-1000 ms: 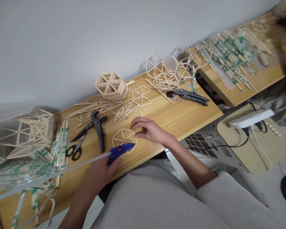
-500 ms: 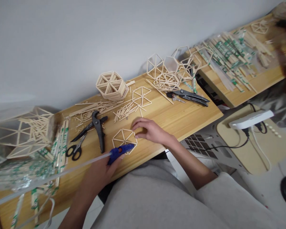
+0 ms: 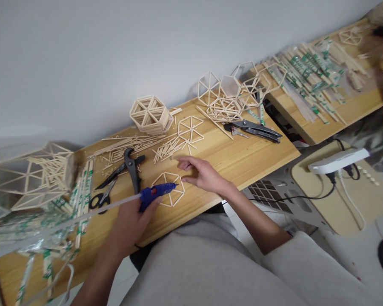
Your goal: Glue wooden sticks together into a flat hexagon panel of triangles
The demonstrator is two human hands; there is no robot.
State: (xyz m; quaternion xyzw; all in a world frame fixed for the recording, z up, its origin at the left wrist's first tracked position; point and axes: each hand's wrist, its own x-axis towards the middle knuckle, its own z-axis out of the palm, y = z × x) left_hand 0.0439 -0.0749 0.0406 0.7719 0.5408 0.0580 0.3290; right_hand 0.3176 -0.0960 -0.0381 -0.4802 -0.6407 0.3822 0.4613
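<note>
My left hand (image 3: 132, 221) is closed round a blue hot glue gun (image 3: 156, 194), with a long translucent glue stick (image 3: 115, 205) running out of its back end. The gun's nozzle hangs over a flat hexagon of thin wooden sticks with spokes (image 3: 171, 199), which lies on the table near its front edge; the gun's body hides part of it. Just to the right of this hexagon is my right hand (image 3: 204, 174), thumb and fingers apart and curved, with nothing visible between them. Whether its thumb touches the rim I cannot tell.
Black cutters (image 3: 132, 170) and scissors (image 3: 100, 201) lie on the left. Behind are loose sticks (image 3: 167, 148), a hexagon stack (image 3: 150, 114) and another spoked frame (image 3: 190, 128). Pliers (image 3: 258, 129) lie at right. Wrapped chopsticks (image 3: 84, 199) lie left; a power strip (image 3: 338, 160) sits beyond the table.
My left hand has drawn the glue gun left and slightly away from me, uncovering the hexagon's lower right side. My right hand has shifted only slightly, its fingers a little more curled.
</note>
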